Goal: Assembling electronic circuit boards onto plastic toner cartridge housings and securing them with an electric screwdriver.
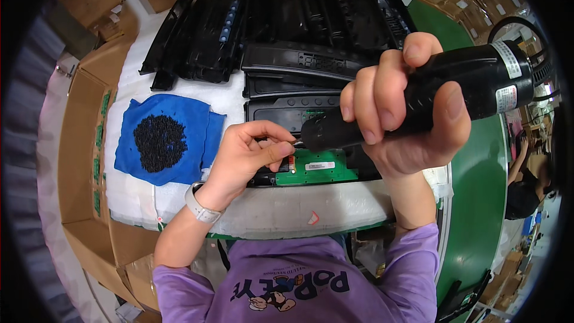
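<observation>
Clasping a black power driver (pixel 478 73), the right hand (pixel 385 98) aimed it leftward at the left hand (pixel 246 151), fingertips pinched together, near the green board (pixel 344 168).

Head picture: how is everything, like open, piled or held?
Screwdriver, held, tilted; on or off, can't tell
Right hand, gripping the screwdriver
Left hand, pinched near the screwdriver's nose
Blue cloth, spread out, wrinkled
Small black parts, piled on it
Green board, lying flat, uncovered
Black panels, crowded at the back
Watch, strapped on
Left cardboard box, open
</observation>
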Action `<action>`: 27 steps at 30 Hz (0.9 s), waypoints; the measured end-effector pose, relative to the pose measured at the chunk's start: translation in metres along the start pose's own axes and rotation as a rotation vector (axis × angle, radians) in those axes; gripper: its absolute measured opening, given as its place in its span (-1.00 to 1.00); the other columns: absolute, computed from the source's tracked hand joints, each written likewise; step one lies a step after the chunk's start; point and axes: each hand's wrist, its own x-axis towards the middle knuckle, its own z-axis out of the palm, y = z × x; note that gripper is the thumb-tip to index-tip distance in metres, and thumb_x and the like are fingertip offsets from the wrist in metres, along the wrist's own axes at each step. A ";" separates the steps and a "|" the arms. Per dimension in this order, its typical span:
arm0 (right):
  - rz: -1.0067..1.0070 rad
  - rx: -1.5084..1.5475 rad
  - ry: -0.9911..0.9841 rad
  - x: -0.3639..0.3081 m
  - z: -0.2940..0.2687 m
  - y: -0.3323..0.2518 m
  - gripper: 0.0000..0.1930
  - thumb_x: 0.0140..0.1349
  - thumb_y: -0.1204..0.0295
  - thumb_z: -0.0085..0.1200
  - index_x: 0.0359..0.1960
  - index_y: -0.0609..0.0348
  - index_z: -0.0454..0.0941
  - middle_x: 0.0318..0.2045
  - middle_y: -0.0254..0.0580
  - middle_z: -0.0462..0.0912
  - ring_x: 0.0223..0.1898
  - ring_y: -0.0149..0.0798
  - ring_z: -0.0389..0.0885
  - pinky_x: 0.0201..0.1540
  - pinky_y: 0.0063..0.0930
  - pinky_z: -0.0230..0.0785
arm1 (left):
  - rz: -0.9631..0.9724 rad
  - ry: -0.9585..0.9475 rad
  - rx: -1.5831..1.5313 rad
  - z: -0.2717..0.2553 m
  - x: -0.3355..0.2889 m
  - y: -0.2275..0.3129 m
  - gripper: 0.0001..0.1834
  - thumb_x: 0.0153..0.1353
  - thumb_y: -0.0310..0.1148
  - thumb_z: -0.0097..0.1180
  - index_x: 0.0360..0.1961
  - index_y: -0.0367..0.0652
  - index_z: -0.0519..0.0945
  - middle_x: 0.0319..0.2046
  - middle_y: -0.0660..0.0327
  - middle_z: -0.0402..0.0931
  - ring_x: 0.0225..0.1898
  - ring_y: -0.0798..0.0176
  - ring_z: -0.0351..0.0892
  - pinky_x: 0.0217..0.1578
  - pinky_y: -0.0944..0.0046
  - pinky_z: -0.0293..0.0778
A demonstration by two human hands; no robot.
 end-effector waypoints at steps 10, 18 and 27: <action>-0.068 0.059 0.026 -0.004 0.001 0.007 -0.57 0.19 0.02 -0.14 -0.11 0.08 0.29 -0.66 -0.39 0.32 -0.70 -0.41 0.30 -0.41 -0.40 0.27 | -0.072 -0.020 -0.019 0.004 -0.003 0.005 -0.81 0.08 -0.57 0.12 -0.24 -0.36 0.51 -0.49 0.21 0.52 -0.57 0.50 0.40 -0.53 0.53 0.33; 0.238 -0.162 0.021 -0.008 0.005 0.007 -0.59 0.08 0.16 0.08 -0.20 0.17 0.26 -0.73 -0.33 0.34 -0.77 -0.41 0.30 -0.61 -0.51 0.23 | -0.044 0.099 0.195 -0.001 -0.001 0.006 -0.79 0.09 -0.58 0.08 -0.20 -0.37 0.48 -0.50 0.30 0.46 -0.55 0.57 0.35 -0.52 0.57 0.28; 0.270 -0.233 0.062 -0.019 0.015 0.036 -0.62 -0.04 0.40 0.17 -0.28 0.23 0.23 -0.74 -0.27 0.32 -0.77 -0.44 0.26 -0.69 -0.56 0.17 | 0.008 0.099 0.187 0.000 0.000 0.001 -0.83 0.20 -0.43 0.04 -0.24 -0.32 0.52 -0.51 0.32 0.46 -0.56 0.57 0.32 -0.50 0.59 0.27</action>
